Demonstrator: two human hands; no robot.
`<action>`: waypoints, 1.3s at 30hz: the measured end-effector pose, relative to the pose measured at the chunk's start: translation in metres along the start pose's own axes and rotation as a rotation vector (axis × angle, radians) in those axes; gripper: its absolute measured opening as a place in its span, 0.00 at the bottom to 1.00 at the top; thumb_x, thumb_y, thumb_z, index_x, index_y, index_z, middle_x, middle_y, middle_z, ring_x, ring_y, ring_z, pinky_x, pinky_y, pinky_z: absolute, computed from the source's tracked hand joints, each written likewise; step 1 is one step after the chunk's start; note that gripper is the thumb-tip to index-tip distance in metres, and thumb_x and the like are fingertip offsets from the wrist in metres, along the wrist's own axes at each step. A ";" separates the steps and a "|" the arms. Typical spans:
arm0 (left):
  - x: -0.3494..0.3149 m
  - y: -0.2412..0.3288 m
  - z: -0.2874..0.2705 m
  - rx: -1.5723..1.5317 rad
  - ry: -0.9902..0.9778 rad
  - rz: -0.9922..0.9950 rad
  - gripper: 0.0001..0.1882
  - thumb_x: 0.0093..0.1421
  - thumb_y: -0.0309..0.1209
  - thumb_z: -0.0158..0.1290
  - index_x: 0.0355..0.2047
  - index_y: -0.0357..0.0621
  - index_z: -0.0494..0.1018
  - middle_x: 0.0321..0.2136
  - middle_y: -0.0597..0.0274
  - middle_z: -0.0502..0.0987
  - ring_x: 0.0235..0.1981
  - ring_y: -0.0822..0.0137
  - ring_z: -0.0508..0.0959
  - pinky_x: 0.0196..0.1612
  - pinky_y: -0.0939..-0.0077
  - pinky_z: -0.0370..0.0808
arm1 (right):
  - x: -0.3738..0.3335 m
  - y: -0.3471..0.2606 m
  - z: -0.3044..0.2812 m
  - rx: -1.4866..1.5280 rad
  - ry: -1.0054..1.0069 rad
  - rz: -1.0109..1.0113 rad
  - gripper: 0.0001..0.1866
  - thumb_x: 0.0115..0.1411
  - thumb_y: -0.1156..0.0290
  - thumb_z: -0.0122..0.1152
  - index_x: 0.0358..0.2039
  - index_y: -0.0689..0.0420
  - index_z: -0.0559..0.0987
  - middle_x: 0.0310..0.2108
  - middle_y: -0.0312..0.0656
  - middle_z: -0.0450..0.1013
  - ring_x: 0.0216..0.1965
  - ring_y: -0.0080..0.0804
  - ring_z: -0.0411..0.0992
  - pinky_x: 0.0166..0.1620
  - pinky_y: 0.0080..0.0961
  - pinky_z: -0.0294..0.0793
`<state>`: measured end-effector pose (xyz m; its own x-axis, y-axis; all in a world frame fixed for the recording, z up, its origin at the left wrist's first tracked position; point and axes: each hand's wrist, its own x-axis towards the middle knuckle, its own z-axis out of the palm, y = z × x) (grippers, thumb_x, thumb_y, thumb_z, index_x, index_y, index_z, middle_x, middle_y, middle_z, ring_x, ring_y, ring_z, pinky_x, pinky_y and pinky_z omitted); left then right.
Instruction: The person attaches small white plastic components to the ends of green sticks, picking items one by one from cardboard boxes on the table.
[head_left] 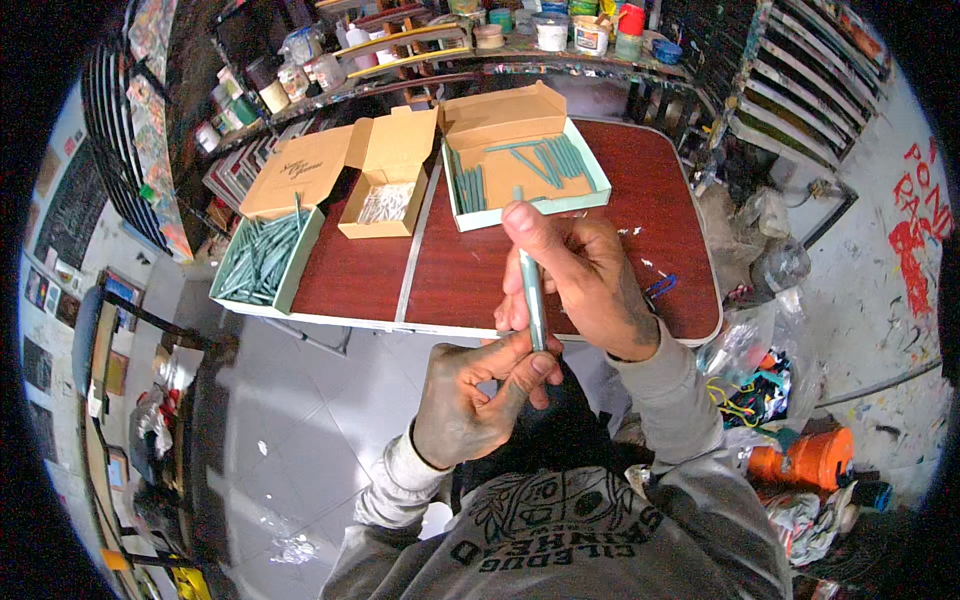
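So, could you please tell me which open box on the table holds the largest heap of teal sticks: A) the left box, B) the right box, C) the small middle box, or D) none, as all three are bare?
A: the left box is packed with teal sticks, the right box holds a scattered few, and the small middle box holds pale pieces.

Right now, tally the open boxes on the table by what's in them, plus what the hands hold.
Boxes of teal sticks: 2, left box, right box
Box of pale pieces: 1, middle box
Teal stick in hands: 1, stick, left hand, right hand
Total: 4
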<state>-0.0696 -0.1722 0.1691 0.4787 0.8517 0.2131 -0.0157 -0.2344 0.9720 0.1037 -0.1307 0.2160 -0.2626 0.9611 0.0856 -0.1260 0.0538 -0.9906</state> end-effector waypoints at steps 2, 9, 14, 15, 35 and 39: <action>-0.002 0.000 0.003 -0.214 0.095 -0.057 0.10 0.68 0.28 0.54 0.43 0.32 0.79 0.27 0.61 0.81 0.23 0.76 0.77 0.26 0.82 0.74 | -0.002 0.009 0.002 -0.033 -0.061 -0.095 0.16 0.71 0.62 0.54 0.36 0.65 0.76 0.25 0.43 0.76 0.26 0.26 0.77 0.27 0.22 0.75; 0.001 0.002 0.006 0.040 0.138 0.028 0.10 0.67 0.29 0.56 0.43 0.33 0.80 0.26 0.64 0.81 0.21 0.77 0.76 0.25 0.84 0.73 | -0.017 0.009 -0.002 0.091 -0.102 -0.040 0.11 0.70 0.67 0.55 0.42 0.63 0.73 0.29 0.42 0.77 0.26 0.22 0.75 0.22 0.15 0.70; 0.004 -0.008 0.015 0.319 0.355 0.143 0.10 0.66 0.30 0.57 0.42 0.34 0.79 0.23 0.60 0.80 0.22 0.75 0.78 0.28 0.77 0.72 | -0.020 0.022 0.019 0.164 0.110 -0.223 0.13 0.69 0.66 0.56 0.40 0.65 0.76 0.31 0.43 0.79 0.28 0.23 0.76 0.30 0.19 0.75; 0.006 -0.009 0.015 0.359 0.391 0.193 0.10 0.66 0.30 0.56 0.42 0.34 0.79 0.23 0.60 0.80 0.23 0.74 0.78 0.27 0.77 0.72 | -0.022 0.025 0.022 0.186 0.124 -0.231 0.13 0.69 0.66 0.56 0.40 0.65 0.76 0.31 0.44 0.79 0.29 0.24 0.77 0.32 0.20 0.76; 0.015 -0.031 0.008 -0.045 0.366 0.085 0.18 0.65 0.28 0.58 0.53 0.30 0.75 0.36 0.52 0.84 0.29 0.73 0.80 0.36 0.79 0.79 | 0.015 0.038 0.003 0.308 0.247 -0.220 0.16 0.70 0.60 0.55 0.41 0.64 0.75 0.34 0.48 0.78 0.40 0.38 0.80 0.47 0.32 0.81; 0.025 -0.028 0.003 0.024 0.451 0.051 0.14 0.65 0.27 0.59 0.48 0.31 0.78 0.30 0.57 0.85 0.27 0.76 0.81 0.34 0.82 0.77 | 0.014 0.037 -0.004 0.213 0.453 -0.321 0.22 0.69 0.64 0.55 0.57 0.61 0.63 0.54 0.51 0.67 0.56 0.42 0.70 0.59 0.39 0.70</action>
<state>-0.0552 -0.1460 0.1469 0.0477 0.9567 0.2872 -0.0068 -0.2872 0.9578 0.0993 -0.1139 0.1799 0.2491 0.9280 0.2770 -0.3328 0.3506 -0.8754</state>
